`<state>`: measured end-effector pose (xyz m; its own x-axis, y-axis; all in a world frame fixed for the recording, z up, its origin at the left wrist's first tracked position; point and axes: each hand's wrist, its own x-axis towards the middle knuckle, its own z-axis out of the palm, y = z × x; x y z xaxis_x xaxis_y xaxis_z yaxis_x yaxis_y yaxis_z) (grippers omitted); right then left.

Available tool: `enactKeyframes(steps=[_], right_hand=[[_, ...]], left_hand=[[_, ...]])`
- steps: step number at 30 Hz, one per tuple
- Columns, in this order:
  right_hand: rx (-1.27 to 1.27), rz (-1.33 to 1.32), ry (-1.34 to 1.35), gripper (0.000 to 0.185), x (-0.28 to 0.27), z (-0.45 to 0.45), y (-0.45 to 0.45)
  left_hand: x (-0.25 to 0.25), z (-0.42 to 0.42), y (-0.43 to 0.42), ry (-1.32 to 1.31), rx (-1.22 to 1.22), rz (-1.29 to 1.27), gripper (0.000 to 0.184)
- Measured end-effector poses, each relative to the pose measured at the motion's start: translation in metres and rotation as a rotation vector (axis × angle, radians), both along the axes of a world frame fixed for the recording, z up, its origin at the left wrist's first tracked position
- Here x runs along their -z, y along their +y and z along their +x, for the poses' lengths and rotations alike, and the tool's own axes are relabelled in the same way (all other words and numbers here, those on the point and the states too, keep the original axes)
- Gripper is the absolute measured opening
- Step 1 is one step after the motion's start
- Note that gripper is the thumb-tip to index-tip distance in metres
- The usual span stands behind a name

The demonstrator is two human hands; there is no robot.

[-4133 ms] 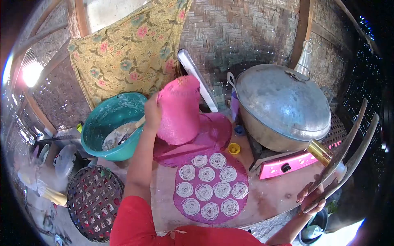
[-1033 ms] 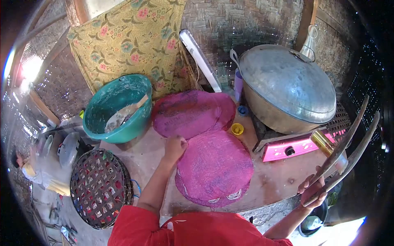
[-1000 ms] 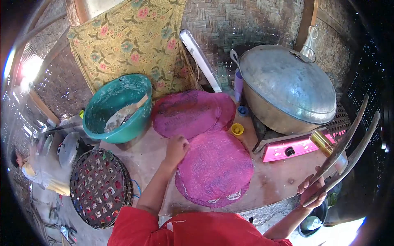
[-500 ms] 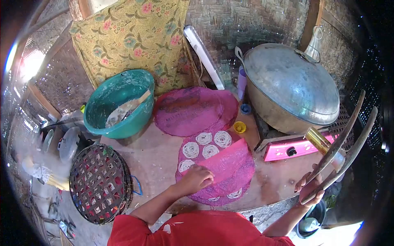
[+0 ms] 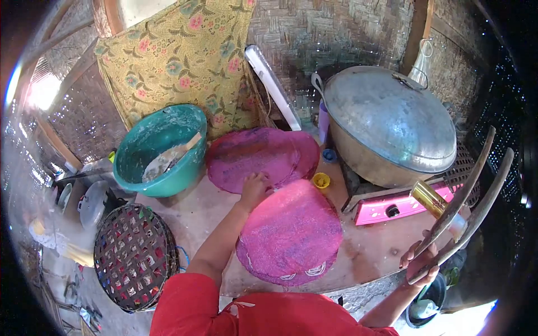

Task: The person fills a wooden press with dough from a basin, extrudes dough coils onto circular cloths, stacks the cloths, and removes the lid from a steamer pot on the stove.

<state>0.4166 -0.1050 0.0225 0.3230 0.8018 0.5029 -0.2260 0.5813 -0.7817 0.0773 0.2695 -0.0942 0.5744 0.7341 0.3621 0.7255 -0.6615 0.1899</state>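
Note:
My left hand [image 5: 255, 189] is closed at the far left edge of a thin pink sheet [image 5: 291, 229], its fingertips partly hidden. Beneath this sheet, coiled white noodle nests [image 5: 315, 270] peek out along the near edge, on a darker pink sheet. Just behind my hand lie more round pink sheets [image 5: 241, 162]. Off to the right, my right hand [image 5: 423, 263] grips a noodle press [image 5: 473, 196] with two long wooden handles and a gold-coloured cylinder, held up beyond the table's edge.
A green basin [image 5: 126, 173] with pale dough and a wooden paddle stands back left. A large lidded pot [image 5: 392, 117] sits on a pink-fronted stove [image 5: 372, 213]. Small yellow [image 5: 321, 180] and blue cups [image 5: 329, 155] are near it. A woven basket [image 5: 134, 257] is at left.
My left hand has moved away from me, drawing the pink sheet forward over the noodle nests that showed before. My right hand still holds the press in nearly the same place.

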Motion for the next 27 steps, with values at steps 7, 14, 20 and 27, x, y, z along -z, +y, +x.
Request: enactKeyframes(steps=[7, 14, 20, 27], right_hand=[[0.061, 0.007, 0.060, 0.095, 0.004, 0.003, -0.008], [0.006, -0.017, 0.053, 0.095, -0.003, -0.003, 0.005], [-0.025, -0.036, 0.053, 0.095, 0.001, -0.002, 0.010], [-0.081, -0.121, -0.003, 0.101, -0.001, -0.017, 0.027]], left_hand=[[0.033, 0.000, 0.041, 0.133, -0.043, -0.036, 0.023], [0.018, -0.011, 0.021, -0.051, -0.025, 0.094, 0.025], [-0.025, -0.023, -0.048, 0.018, 0.111, -0.240, 0.019], [-0.066, -0.019, -0.144, 0.017, 0.667, -0.685, 0.038]])
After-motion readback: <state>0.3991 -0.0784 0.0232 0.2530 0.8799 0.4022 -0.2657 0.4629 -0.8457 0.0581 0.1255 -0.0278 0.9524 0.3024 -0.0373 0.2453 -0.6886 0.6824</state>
